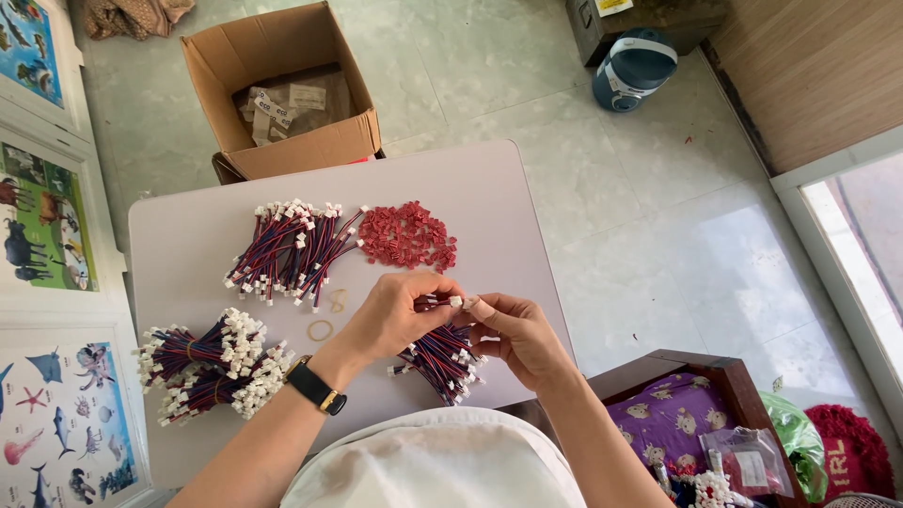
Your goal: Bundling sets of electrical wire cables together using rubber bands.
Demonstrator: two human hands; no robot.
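Pinching white connector [456, 302] between my left hand [400, 315] and right hand [513, 334], fingertips of both closed on it, above loose wire bundle [440, 359]. Its red-blue lead runs leftward under left thumb. Red housing pile [407, 235] lies beyond bundle, nearer left hand.

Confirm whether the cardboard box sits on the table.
No, the cardboard box stands on the tiled floor beyond the table.

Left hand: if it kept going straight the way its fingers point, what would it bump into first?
Probably the right hand: the left hand points at it across the small white connector pinched between them.
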